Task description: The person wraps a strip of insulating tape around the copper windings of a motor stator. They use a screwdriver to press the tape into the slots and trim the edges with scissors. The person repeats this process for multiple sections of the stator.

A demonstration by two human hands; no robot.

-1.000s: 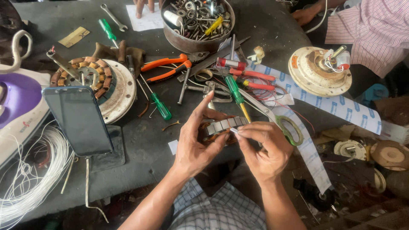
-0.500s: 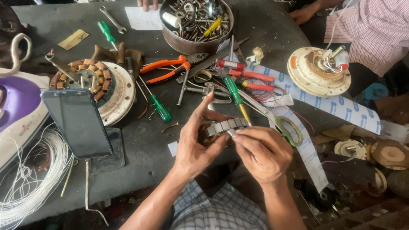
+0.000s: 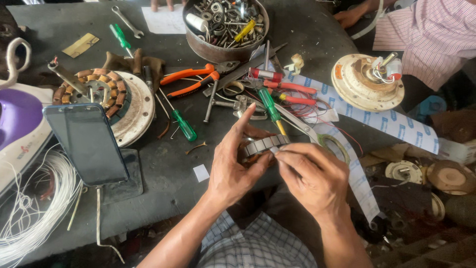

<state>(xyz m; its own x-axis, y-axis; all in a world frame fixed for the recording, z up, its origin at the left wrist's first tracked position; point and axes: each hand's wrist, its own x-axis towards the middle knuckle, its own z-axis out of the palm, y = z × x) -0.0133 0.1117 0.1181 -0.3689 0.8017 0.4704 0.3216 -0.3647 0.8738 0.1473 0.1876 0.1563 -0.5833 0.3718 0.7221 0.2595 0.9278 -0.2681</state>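
Sitting between both hands, just above the near edge of the dark surface (image 3: 163,173): a small grey slotted stator ring (image 3: 265,144). Left hand (image 3: 233,166) cupping it from below, forefinger pointing up, grip closed around the ring's left side. Right hand (image 3: 310,173) pinching at the ring's near rim, fingertips narrow, possibly feeding a slip of paper into a slot, though too small to tell. Just beyond, lying on the surface: a green screwdriver (image 3: 270,106), scissors (image 3: 297,124) and a roll of tape (image 3: 333,145). Further back, orange pliers (image 3: 191,79) and a metal bowl (image 3: 225,49) holding loose parts. Off to the left, leaning upright: a phone (image 3: 87,144), beside a copper-wound stator (image 3: 101,94).
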